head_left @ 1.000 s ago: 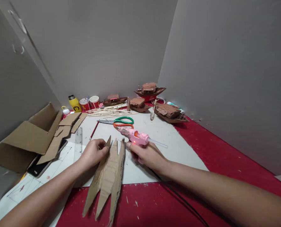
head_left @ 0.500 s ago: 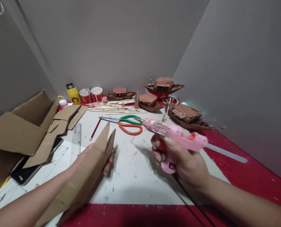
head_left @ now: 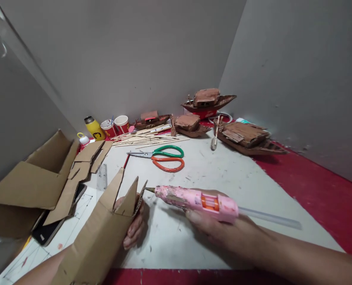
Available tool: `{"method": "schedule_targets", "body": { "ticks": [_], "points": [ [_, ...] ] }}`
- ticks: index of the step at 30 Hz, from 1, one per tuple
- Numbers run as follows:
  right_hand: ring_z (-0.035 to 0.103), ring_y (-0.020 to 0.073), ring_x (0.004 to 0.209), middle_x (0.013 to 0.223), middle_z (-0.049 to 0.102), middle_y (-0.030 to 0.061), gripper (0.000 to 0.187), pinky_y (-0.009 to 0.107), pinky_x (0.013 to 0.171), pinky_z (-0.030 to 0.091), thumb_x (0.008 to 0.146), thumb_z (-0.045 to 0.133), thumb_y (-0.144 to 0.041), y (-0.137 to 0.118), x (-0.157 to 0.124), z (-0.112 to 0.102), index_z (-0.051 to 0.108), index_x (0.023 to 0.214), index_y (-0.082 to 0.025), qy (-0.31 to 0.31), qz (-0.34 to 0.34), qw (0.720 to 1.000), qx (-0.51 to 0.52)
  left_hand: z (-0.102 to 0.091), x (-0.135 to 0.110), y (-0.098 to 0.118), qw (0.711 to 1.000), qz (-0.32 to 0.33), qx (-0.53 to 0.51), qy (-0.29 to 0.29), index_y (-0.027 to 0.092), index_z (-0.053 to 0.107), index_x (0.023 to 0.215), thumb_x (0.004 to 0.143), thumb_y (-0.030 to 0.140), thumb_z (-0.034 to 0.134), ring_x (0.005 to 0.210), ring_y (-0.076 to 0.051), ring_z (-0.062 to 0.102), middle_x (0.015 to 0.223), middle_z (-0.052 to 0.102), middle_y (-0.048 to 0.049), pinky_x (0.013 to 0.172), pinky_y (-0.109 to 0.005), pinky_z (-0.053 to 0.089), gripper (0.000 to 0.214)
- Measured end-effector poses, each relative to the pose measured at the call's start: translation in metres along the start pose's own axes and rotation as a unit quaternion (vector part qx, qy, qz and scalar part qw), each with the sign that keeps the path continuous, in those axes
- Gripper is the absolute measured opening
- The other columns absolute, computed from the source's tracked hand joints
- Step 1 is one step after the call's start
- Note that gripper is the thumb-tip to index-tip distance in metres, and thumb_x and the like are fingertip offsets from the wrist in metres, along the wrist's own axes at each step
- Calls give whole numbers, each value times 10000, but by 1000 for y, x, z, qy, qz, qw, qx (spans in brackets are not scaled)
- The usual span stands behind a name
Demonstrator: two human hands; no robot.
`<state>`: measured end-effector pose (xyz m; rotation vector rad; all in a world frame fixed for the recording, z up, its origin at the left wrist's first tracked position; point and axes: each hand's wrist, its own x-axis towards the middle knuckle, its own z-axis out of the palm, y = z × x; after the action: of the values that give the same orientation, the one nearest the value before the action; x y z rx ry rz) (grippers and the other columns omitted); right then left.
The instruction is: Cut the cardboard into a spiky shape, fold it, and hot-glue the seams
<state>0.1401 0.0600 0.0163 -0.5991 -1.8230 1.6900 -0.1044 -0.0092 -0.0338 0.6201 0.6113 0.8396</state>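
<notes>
My left hand [head_left: 134,229] is closed around a long folded cardboard piece [head_left: 95,233] with pointed flaps at its far end; the cardboard covers much of the palm. In my right hand [head_left: 211,227] is a pink hot glue gun [head_left: 190,200], a clear glue stick [head_left: 271,217] poking out of its back. The gun's metal nozzle meets or nearly meets the rightmost flap; I cannot tell if they touch. Beyond my hands lie scissors [head_left: 168,158] with one green and one orange handle, their blade tips over a red pencil [head_left: 126,160].
Model boats [head_left: 244,136] stand along the back and right, near thin wooden sticks [head_left: 143,138]. Paper cups [head_left: 122,124] and a yellow bottle [head_left: 94,128] are at the back left. At left are an open cardboard box [head_left: 24,182], cardboard scraps [head_left: 60,206], a phone [head_left: 47,229] and a ruler [head_left: 102,178].
The glue gun has moved left and down, bringing its nozzle to the cardboard's edge. My left hand has turned the cardboard so its flaps spread into view. The camera view has shifted slightly.
</notes>
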Motion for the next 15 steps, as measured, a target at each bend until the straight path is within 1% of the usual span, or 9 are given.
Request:
{"method": "schedule_targets", "body": {
  "ticks": [2, 4, 6, 9, 11, 12, 14, 15],
  "points": [
    [681, 257, 813, 781, 732, 46, 231, 368, 815, 552, 852, 608, -382, 2, 0, 1, 771, 949, -250, 14, -10, 1000, -16, 4, -2, 0, 999, 22, -16, 31, 229, 533, 685, 705, 578, 652, 275, -113, 424, 451, 565, 28, 284, -216, 352, 369],
    [683, 254, 877, 932, 745, 60, 311, 391, 915, 523, 888, 568, -412, 5, 1, 2, 742, 1084, -246, 14, -17, 999, -25, 7, -2, 0, 999, 15, -6, 51, 224, 493, 645, 683, 612, 656, 267, -112, 408, 424, 534, 28, 278, -217, 341, 422],
    [667, 259, 1002, 1101, 721, 74, 376, 401, 997, 481, 915, 536, -433, 6, 2, 2, 689, 1205, -248, -2, -25, 999, -23, 7, -1, -1, 999, 0, 0, 47, 227, 453, 620, 664, 643, 649, 243, -118, 387, 395, 509, 28, 258, -228, 330, 462],
    [603, 263, 1170, 1242, 669, 81, 407, 402, 1062, 435, 935, 520, -437, 8, 3, 1, 641, 1277, -252, -19, -31, 999, -18, 5, -1, -2, 999, 14, -12, 28, 223, 505, 687, 692, 601, 642, 247, -127, 417, 418, 547, 19, 258, -233, 353, 403],
    [581, 261, 1211, 1264, 658, 78, 413, 403, 1077, 424, 939, 513, -438, 8, 3, 1, 632, 1290, -255, -22, -29, 999, -23, 4, -2, -2, 999, 37, -22, 26, 215, 553, 754, 728, 566, 631, 273, -128, 450, 458, 586, 5, 269, -225, 367, 361],
    [580, 263, 1213, 1260, 661, 77, 416, 398, 1063, 441, 938, 512, -440, 8, 3, 1, 631, 1291, -256, -23, -26, 999, -27, 4, -3, -3, 998, 47, -26, 24, 209, 567, 772, 746, 558, 623, 285, -127, 459, 473, 595, -1, 275, -221, 371, 354],
    [608, 273, 1174, 1207, 690, 78, 408, 378, 987, 510, 919, 534, -439, 7, 2, 1, 656, 1262, -256, -19, -22, 999, -35, 2, -5, -4, 998, 54, -37, 9, 195, 582, 771, 781, 553, 603, 302, -124, 464, 482, 593, -9, 286, -221, 376, 358],
    [636, 282, 1123, 1146, 716, 83, 386, 366, 929, 546, 894, 571, -428, 7, 1, 2, 689, 1215, -248, -5, -24, 999, -29, 1, -6, -5, 997, 59, -42, 0, 185, 589, 769, 806, 541, 589, 315, -126, 470, 487, 589, -14, 298, -227, 385, 358]
  ]
}}
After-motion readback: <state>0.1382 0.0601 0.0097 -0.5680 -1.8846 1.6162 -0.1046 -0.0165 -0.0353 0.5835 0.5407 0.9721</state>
